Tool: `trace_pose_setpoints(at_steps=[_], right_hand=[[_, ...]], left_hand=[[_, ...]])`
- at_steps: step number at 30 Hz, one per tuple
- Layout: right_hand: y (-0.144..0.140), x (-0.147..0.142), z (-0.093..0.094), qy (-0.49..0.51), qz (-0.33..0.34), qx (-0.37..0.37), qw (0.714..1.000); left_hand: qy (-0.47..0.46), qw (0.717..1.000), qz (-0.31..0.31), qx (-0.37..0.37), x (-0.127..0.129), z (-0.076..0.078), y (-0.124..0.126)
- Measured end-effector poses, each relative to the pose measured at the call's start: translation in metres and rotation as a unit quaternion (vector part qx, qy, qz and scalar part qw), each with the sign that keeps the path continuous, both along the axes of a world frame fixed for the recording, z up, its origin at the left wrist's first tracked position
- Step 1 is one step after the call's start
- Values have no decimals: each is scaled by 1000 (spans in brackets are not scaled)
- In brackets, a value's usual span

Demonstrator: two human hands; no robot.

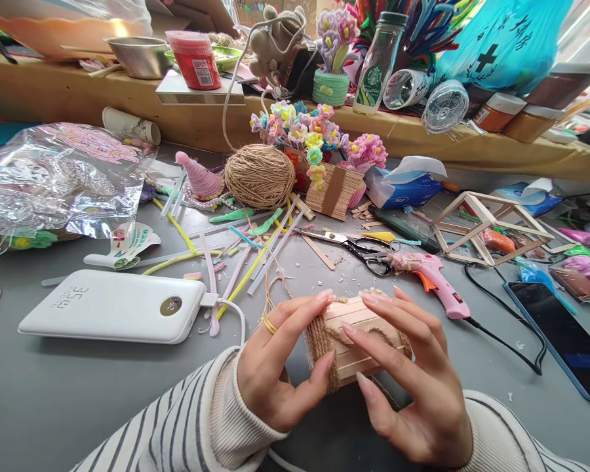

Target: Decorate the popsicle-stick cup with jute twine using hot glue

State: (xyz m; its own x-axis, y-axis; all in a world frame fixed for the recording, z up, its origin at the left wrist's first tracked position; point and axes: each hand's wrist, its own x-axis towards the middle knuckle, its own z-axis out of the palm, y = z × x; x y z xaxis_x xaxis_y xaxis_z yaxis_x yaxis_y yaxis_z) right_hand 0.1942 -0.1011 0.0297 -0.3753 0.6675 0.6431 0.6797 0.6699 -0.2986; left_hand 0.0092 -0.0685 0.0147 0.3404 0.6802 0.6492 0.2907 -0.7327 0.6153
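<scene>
Between my hands is a small craft piece of popsicle sticks point(356, 320), with jute twine point(321, 347) wound round its ends and a loose curl of twine across its face. My left hand point(280, 367) grips its left end, thumb in front and fingers over the top; a ring is on one finger. My right hand point(417, 373) is at the right side with fingers spread, the fingertips at or near the sticks and the twine curl. A strand of twine trails up from behind my left fingers. The back of the piece is hidden.
A pink glue gun point(440, 282), scissors point(354, 246) and a twine ball point(259, 176) lie beyond my hands. A white power bank point(113, 305) is left, a phone point(565, 334) right. Stick frames point(491, 229), glue sticks and pipe-cleaner flowers point(305, 131) crowd the back.
</scene>
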Motion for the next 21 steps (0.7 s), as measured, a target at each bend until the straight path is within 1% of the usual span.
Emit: trace_pose_setpoints(at_steps=[9, 21], right_hand=[[3, -1, -4, -11, 14, -9, 1000], [-1, 0, -3, -17, 14, -13, 1000]], left_hand=[[4, 1000, 0, 0, 0, -1, 0], [10, 1000, 18, 11, 0, 0, -1]])
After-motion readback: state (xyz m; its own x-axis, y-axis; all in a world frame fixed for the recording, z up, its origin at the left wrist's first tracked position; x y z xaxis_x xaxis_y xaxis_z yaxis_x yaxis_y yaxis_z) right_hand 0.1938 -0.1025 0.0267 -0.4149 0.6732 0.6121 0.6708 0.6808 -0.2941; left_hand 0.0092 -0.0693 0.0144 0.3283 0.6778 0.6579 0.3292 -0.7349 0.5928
